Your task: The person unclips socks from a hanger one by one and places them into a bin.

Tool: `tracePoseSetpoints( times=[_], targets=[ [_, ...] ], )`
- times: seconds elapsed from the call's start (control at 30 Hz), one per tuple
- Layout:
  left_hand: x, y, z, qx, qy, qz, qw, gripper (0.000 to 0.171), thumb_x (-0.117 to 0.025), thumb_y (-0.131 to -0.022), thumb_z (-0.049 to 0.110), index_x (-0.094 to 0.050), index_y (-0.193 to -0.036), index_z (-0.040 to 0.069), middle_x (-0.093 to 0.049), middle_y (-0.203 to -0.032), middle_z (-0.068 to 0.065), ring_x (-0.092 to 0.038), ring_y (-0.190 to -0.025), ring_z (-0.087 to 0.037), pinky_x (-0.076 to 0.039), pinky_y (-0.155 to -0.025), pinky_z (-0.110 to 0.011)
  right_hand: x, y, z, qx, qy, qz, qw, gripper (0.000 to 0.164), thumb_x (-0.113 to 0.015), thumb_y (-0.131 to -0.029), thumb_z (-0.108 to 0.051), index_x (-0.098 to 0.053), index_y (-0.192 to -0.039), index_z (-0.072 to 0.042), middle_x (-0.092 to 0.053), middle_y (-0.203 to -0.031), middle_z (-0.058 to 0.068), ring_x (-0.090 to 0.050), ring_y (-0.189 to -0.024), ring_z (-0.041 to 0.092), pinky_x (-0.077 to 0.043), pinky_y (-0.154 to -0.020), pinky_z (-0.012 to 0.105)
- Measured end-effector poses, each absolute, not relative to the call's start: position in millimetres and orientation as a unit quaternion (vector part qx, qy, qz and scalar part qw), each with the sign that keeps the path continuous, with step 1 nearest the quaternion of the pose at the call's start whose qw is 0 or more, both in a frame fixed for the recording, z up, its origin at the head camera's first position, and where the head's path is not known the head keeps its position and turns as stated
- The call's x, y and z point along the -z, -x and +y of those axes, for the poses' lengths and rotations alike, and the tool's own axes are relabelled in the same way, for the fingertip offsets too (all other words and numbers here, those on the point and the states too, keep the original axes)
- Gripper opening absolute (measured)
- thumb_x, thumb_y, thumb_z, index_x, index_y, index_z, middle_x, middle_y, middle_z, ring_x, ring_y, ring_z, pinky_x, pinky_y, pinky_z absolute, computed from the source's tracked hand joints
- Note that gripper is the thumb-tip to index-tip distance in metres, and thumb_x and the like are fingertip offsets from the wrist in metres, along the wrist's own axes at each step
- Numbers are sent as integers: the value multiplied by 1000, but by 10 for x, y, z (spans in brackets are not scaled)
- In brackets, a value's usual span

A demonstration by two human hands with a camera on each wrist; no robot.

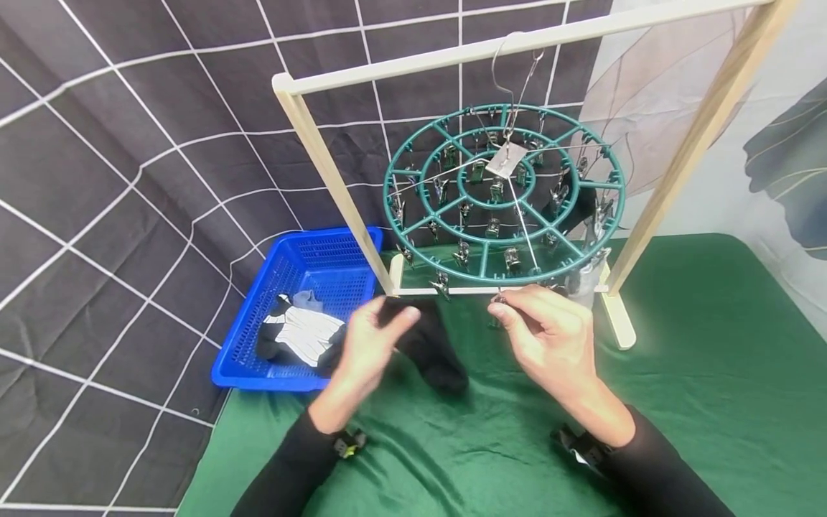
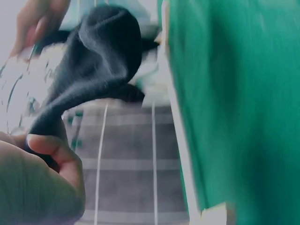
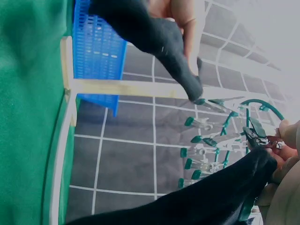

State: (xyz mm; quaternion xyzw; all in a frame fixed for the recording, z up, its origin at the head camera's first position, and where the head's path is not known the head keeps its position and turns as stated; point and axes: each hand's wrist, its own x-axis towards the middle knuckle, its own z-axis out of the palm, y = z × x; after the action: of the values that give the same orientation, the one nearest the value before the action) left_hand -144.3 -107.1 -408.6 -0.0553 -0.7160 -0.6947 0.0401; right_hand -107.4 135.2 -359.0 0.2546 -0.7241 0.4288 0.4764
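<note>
Left hand pinches a black sock, dangling above the green table | right hand pinches a clip at the near rim of a round hanger | blue basket of clothes sits at left | hanger hangs from a wooden rack

My head cam: up high, aimed forward and down, widest view, takes in left hand, right hand, blue basket, clip hanger. Left wrist cam: super close, sideways, green cloth down right side. Right wrist cam: close too, rolled opposite way. Both wrist cams face grid backdrop, share black sock.
</note>
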Motion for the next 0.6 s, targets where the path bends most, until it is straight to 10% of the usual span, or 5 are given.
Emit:
tracePoseSetpoints(
  times=[0.2, 0.37, 0.6],
  targets=[
    [3870, 1653, -1848, 720, -95, -678, 111, 66, -77, -78, 25, -52, -130, -6, -54, -133, -22, -56, -115, -22, -50, -97, -36, 3588, 1067, 1359, -419, -257, -730, 475, 16, -83, -65, -6, -77, -79, -3, -73, -72, 10, -55, -55, 12, -40, -45, 28],
    [3867, 1785, -2388, 705, -174, -671, 148, 41, -81, -73, 25, -68, -104, 2, -71, -74, -3, -65, -56, -13, -50, -40, -21, 3588, 1065, 1351, -414, -263, -732, 472, 17, -83, -66, -7, -77, -81, -3, -73, -71, 10, -53, -53, 11, -40, -45, 27],
    [4013, 1764, -2777, 645, -229, -724, 92, 35, -78, -77, 28, -63, -99, 6, -67, -64, 4, -63, -54, -12, -52, -41, -22, 3606, 1080, 1331, -409, -271, -729, 478, 20, -84, -65, -11, -77, -81, -1, -73, -71, 10, -49, -50, 10, -38, -44, 26]
  ],
)
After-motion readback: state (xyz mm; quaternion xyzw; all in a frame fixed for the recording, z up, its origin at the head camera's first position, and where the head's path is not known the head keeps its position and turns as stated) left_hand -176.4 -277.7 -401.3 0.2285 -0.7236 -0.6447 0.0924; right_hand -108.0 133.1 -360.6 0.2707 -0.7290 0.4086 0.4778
